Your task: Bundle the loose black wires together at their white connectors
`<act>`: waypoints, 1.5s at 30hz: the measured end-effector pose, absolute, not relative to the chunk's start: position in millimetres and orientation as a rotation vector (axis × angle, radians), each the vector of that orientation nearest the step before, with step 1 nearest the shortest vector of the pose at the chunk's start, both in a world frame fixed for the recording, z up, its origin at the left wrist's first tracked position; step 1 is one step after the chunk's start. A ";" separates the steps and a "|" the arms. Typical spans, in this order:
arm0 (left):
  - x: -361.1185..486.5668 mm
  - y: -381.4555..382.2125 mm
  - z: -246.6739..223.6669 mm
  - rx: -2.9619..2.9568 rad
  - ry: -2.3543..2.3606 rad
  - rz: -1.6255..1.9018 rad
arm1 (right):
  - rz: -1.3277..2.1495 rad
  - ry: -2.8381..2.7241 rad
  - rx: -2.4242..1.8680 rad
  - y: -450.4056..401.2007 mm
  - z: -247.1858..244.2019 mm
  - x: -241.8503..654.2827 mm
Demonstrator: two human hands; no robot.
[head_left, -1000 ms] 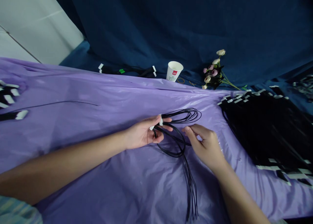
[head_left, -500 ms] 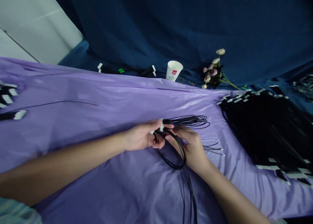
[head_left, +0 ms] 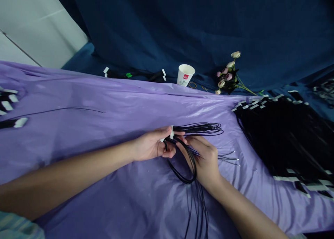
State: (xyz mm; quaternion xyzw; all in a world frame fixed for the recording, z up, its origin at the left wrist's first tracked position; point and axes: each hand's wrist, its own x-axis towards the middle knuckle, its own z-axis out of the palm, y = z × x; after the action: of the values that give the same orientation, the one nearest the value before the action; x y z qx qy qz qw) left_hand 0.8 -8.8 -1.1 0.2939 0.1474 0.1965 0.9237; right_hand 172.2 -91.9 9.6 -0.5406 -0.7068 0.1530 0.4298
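Observation:
Black wires (head_left: 196,128) run out from a white connector (head_left: 172,132), with several looped ends pointing right. My left hand (head_left: 159,144) is closed on the connector, thumb on top. A second white piece shows just below it, partly covered by my fingers. From there a coil of black wire (head_left: 192,179) curves down between my hands, and loose strands (head_left: 199,211) hang toward the near edge. My right hand (head_left: 205,155) is closed on the wires close to the connector; its fingertips are partly hidden behind the coil. Wire ends (head_left: 229,158) with pale tips stick out past its back.
A large pile of black wire bundles with white ends (head_left: 284,138) lies at right. More bundles (head_left: 9,123) sit at far left, beside a single wire (head_left: 65,109). Along the back are a paper cup (head_left: 185,75), flowers (head_left: 227,75) and another bundle (head_left: 141,75). Purple sheeting (head_left: 104,134) covers the table.
My right hand has shifted slightly right with the wires. The coil has dropped a little, and the hanging strands have spread apart. My left hand has stayed almost still.

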 end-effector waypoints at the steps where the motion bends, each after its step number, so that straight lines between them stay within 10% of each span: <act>1: 1.2 -8.9 -0.7 0.598 0.316 0.411 | 0.305 -1.804 -1.372 -92.6 8.8 171.9; 6: 1.9 -8.9 -0.4 0.576 0.395 0.449 | 0.165 -1.986 -1.517 -92.8 14.7 182.1; 24: 7.0 -9.2 5.9 0.615 0.510 0.437 | 1.282 -1.067 -1.126 -96.7 53.5 260.1; 45: 5.5 -6.6 2.0 0.493 0.540 0.426 | 1.003 -1.120 -1.097 -97.3 40.5 227.1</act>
State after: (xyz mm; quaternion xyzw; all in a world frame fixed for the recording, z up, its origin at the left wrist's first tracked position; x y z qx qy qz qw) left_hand 5.5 -6.6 2.0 0.2390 0.2622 0.2065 0.9119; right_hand 227.1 -97.3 40.5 -0.4725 -0.4825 0.4324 0.5975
